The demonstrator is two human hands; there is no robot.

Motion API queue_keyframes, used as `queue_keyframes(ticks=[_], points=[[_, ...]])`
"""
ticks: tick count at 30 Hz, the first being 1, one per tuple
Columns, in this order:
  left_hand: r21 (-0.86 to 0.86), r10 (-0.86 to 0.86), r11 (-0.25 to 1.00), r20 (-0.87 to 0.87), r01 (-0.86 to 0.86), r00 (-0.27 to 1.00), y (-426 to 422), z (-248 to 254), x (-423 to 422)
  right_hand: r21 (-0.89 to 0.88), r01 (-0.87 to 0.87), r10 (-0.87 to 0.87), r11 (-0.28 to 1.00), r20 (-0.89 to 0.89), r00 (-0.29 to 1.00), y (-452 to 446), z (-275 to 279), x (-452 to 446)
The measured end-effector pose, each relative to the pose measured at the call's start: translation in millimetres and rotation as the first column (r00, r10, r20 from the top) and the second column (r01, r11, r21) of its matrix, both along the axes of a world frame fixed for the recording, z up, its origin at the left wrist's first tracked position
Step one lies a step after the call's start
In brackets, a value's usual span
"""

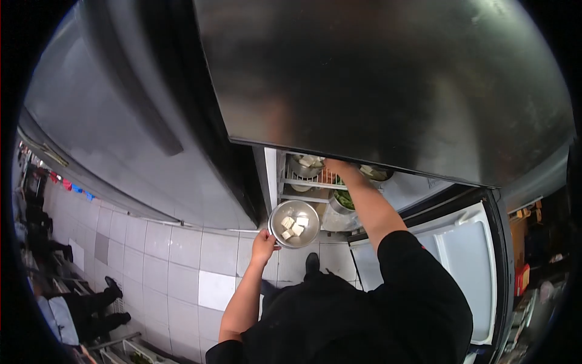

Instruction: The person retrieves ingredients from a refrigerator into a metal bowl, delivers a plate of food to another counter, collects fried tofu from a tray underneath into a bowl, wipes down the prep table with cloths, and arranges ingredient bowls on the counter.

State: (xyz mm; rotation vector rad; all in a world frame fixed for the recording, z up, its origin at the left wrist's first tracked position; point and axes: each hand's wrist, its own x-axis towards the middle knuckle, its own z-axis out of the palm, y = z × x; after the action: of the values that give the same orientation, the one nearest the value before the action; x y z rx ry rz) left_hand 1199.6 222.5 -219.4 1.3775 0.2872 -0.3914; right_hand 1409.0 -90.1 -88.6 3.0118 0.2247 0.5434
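Note:
My left hand (264,246) grips the rim of a round metal bowl (313,240) in front of the open fridge. Several white blocks that look like tofu (297,230) lie in the bottom of this bowl. Inside the fridge, my right hand (335,165) is at a second metal bowl (301,171), which holds more white pieces (310,161). The fridge's upper front partly covers that hand, and its fingers cannot be made out. Below my right forearm stands a metal container with green leaves (344,199).
Another bowl with pale pieces (374,173) sits right of my right wrist. A wire shelf (312,183) crosses the fridge. The lower fridge door (461,249) stands open at right. A large closed steel door (139,121) is at left. Another person (85,309) is at lower left on the tiled floor (173,267).

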Motion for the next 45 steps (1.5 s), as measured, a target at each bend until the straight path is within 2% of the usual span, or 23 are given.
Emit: queue_keyframes(ticks=[2, 4, 6, 8, 9, 10, 12, 13, 14, 16, 17, 19, 20, 23, 26, 31, 37, 41, 43, 44, 45], points=[[0.026, 0.033, 0.999, 0.045, -0.034, 0.998, -5, -7, -4, 0.174, -0.018, -0.001, 0.985, 0.109, 0.994, 11, 10, -4], [0.066, 0.039, 0.997, 0.052, -0.042, 0.998, -9, -15, -1, 0.060, -0.077, 0.069, 0.995, 0.126, 0.990, -13, -47, 28], [0.066, 0.056, 0.996, 0.048, -0.059, 0.997, -15, -20, 4, 0.173, -0.033, 0.050, 0.984, -0.094, 0.994, -23, -65, 43], [0.086, 0.063, 0.994, 0.054, -0.067, 0.997, -22, -15, 10, 0.225, -0.040, 0.042, 0.974, -0.005, 0.999, -18, -55, 30], [0.069, 0.062, 0.995, 0.058, -0.066, 0.996, -26, -15, 13, 0.177, 0.039, -0.028, 0.983, -0.067, 0.997, -9, -36, 18], [0.053, 0.060, 0.997, 0.068, -0.063, 0.996, -29, -15, 18, 0.183, 0.119, -0.105, 0.976, -0.087, 0.991, -11, -41, 24], [0.051, 0.049, 0.997, 0.098, -0.054, 0.994, -36, -11, 26, 0.491, 0.166, -0.101, 0.855, -0.156, 0.983, -21, -54, 25], [0.063, 0.040, 0.997, 0.095, -0.046, 0.995, -39, -8, 32, 0.500, 0.178, -0.183, 0.847, -0.040, 0.982, -23, -68, 29], [0.076, 0.032, 0.996, 0.094, -0.039, 0.995, -44, -4, 37, 0.777, 0.406, -0.101, 0.481, -0.411, 0.906, -34, -77, 37], [0.078, 0.030, 0.996, 0.115, -0.040, 0.993, -51, -8, 45, 0.973, 0.230, 0.026, 0.009, -0.230, 0.973, -8, -43, -10], [0.110, 0.008, 0.994, 0.110, -0.020, 0.994, -53, -5, 50, 0.974, 0.226, 0.023, 0.010, -0.226, 0.974, -4, -43, -21], [0.140, -0.008, 0.990, 0.125, -0.010, 0.992, -59, -4, 57, 0.961, 0.119, 0.124, -0.251, -0.090, 0.988, -3, -43, -29], [0.139, -0.009, 0.990, 0.134, -0.010, 0.991, -61, -3, 60, 0.962, 0.109, 0.123, -0.250, -0.081, 0.989, -3, -41, -31], [0.093, -0.016, 0.996, 0.119, 0.005, 0.993, -66, 0, 70, 0.915, 0.129, 0.208, -0.382, -0.051, 0.977, -11, -49, -25], [0.108, -0.031, 0.994, 0.140, 0.016, 0.990, -68, -5, 75, 0.887, 0.119, 0.281, -0.446, 0.013, 0.959, -17, -52, -28], [0.117, -0.016, 0.993, 0.135, 0.000, 0.991, -68, 1, 73, 0.908, 0.083, 0.370, -0.410, 0.082, 0.925, -15, -43, -33], [0.067, -0.003, 0.998, 0.137, -0.007, 0.991, -67, 4, 72, 0.922, 0.167, 0.444, -0.350, 0.006, 0.896, 4, -26, -40], [0.048, -0.007, 0.999, 0.128, 0.000, 0.992, -64, 9, 71, 0.923, 0.205, 0.420, -0.326, -0.054, 0.906, 19, -21, -68], [0.034, -0.005, 0.999, 0.126, 0.001, 0.992, -59, 12, 69, 0.991, 0.111, 0.394, 0.077, -0.133, 0.909, 26, -21, -88], [0.022, -0.005, 1.000, 0.124, 0.003, 0.992, -57, 14, 68, 0.990, 0.114, 0.390, 0.079, -0.136, 0.911, 27, -23, -94], [-0.006, -0.007, 1.000, 0.127, 0.008, 0.992, -55, 17, 67, 0.988, 0.074, 0.432, 0.138, -0.127, 0.893, 27, -25, -100]])
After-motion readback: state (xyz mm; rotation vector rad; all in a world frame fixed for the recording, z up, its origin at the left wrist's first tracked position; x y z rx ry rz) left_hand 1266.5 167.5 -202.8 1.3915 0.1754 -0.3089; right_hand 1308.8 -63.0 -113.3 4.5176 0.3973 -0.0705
